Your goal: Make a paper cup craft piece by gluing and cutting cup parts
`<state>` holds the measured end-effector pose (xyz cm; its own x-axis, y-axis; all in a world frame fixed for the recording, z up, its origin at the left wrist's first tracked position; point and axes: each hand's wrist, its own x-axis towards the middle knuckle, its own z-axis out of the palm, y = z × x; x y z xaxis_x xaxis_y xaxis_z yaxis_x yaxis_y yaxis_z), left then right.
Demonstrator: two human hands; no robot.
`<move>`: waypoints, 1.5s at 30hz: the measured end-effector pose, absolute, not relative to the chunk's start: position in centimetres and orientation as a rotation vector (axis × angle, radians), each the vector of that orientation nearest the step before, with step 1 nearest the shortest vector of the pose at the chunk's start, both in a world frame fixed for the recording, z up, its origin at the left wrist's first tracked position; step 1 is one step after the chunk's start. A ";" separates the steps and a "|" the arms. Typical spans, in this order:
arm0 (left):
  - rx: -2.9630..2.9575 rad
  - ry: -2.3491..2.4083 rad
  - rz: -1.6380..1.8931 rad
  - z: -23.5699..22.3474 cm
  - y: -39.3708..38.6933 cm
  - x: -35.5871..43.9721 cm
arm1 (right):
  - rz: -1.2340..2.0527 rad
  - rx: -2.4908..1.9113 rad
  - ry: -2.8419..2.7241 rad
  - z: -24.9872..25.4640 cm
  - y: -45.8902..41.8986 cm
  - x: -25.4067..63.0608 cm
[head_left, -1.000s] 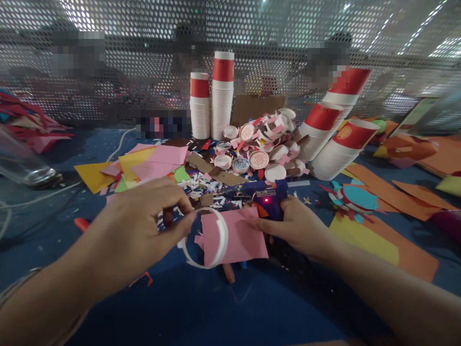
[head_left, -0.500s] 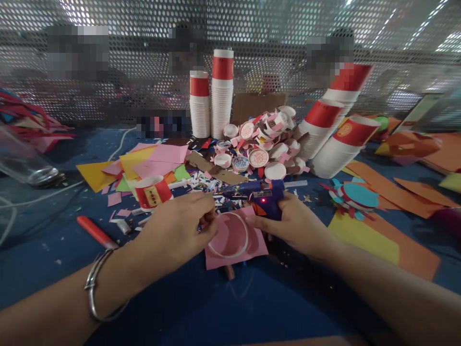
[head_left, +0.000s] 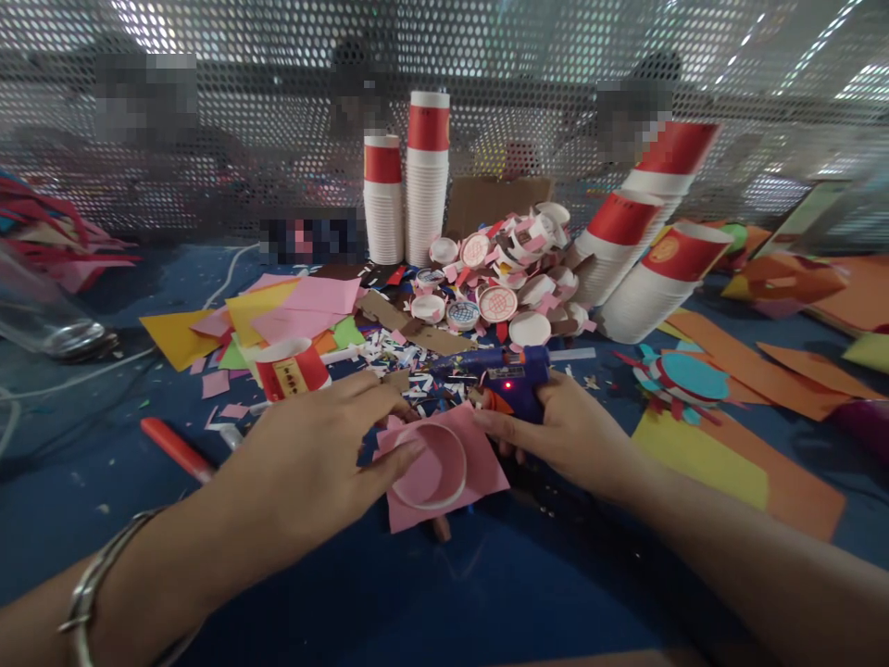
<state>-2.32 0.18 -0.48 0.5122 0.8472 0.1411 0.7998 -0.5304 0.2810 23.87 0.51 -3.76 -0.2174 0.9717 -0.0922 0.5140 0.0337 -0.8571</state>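
Observation:
My left hand (head_left: pixel 312 472) is closed at the left side of a white paper ring (head_left: pixel 464 463), thumb over its rim and the other fingers partly hidden. The ring lies against a square of pink paper (head_left: pixel 486 472). With my right hand (head_left: pixel 569 426) I grip a blue hot glue gun (head_left: pixel 520 380), its red light lit and a clear glue stick (head_left: pixel 573 354) poking out of the back. My right thumb reaches to the pink paper's upper edge. The gun's nozzle points left over white paper scraps (head_left: pixel 389 357).
Tall stacks of paper cups (head_left: pixel 427 204) stand behind a heap of cut cup bottoms (head_left: pixel 498 304). A single red cup (head_left: pixel 292 369) and a red-handled tool (head_left: pixel 173 446) are at left. Right of my hand lie a blue-topped paper craft (head_left: pixel 691 378) and orange sheets (head_left: pixel 798 463).
My left hand brought the ring from the left onto the pink paper. The paper then shifted slightly left and turned. My right hand and the glue gun stayed nearly still.

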 end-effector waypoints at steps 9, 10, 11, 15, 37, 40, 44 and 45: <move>2.431 1.494 0.206 -0.6 1.6 -4.4 | 0.982 -1.494 -1.869 -4.3 0.6 24.1; 2.416 1.505 0.172 -0.7 1.6 -4.4 | 0.949 -1.502 -1.882 -4.3 0.6 24.1; 2.402 1.524 0.139 -0.8 1.7 -4.4 | 0.925 -1.510 -1.894 -4.3 0.6 24.1; 2.381 1.561 0.030 -0.8 1.7 -4.2 | 0.849 -1.509 -1.926 -4.2 0.5 24.0; 2.042 1.281 0.327 -0.7 2.3 -4.2 | 0.896 -1.482 -1.808 -3.8 0.5 23.7; 2.047 1.284 0.344 -0.6 2.3 -4.7 | 0.900 -1.499 -1.778 -3.8 0.5 23.8; 2.048 1.314 0.323 -0.5 2.5 -4.9 | 0.879 -1.516 -1.779 -3.7 0.5 23.9; 2.045 1.315 0.284 -0.5 2.6 -4.9 | 0.880 -1.507 -1.782 -3.7 0.5 23.9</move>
<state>-4.91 2.57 -0.49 0.4659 0.8680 -0.1716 0.7195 -0.2588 0.6445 23.86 0.54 -3.72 -0.1412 0.9888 0.0478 0.5629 0.1199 -0.8178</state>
